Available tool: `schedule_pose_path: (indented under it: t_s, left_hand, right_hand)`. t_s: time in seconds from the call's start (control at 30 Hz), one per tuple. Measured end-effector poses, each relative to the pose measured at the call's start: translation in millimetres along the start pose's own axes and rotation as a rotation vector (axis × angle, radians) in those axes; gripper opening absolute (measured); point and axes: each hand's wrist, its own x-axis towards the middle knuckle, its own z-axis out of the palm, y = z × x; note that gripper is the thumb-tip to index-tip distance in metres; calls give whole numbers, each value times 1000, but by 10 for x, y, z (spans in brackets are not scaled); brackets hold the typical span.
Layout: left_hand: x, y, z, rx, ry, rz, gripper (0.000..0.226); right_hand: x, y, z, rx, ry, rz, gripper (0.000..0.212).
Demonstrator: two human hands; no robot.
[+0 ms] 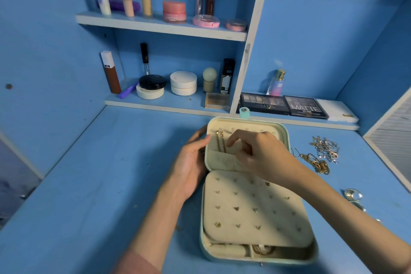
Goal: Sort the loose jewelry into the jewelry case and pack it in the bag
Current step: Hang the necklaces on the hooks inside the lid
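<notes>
Open jewelry case [286, 140] at mid-desk, loose jewelry [320, 158] heaped to its right: left hand [191, 167], fingers straight, steadies the case's far-left edge; right hand [260, 151], fingertips curled together beside the hung gold chain [220, 142], grip unclear; links are best tucked slowly, untangled, into the pocket [222, 159]

One mint-green jewelry case with cream lining [287, 138] lies open on the blue desk [89, 184], with one gold chain [220, 143] hanging in its lid. Toward the desk's right edge lie two heaps of loose chain: one silver tangle [325, 148] and one gold tangle [315, 163]. Along the back edge sit two dark eyeshadow palettes: one NUDES palette [263, 103] and one MATTE palette [305, 107].
</notes>
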Motion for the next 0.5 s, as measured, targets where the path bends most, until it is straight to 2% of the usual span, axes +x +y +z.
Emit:
schedule_pose_path:
  t_s: [0.13, 0.5]
  left_hand:
    - [0, 3, 7, 5, 1, 4, 53]
    - [-4, 6, 15, -1, 4, 7, 54]
  right_hand:
    - [3, -27, -13, -10, -14, 27, 30]
    - [87, -35, -68, 92, -244, 69, 36]
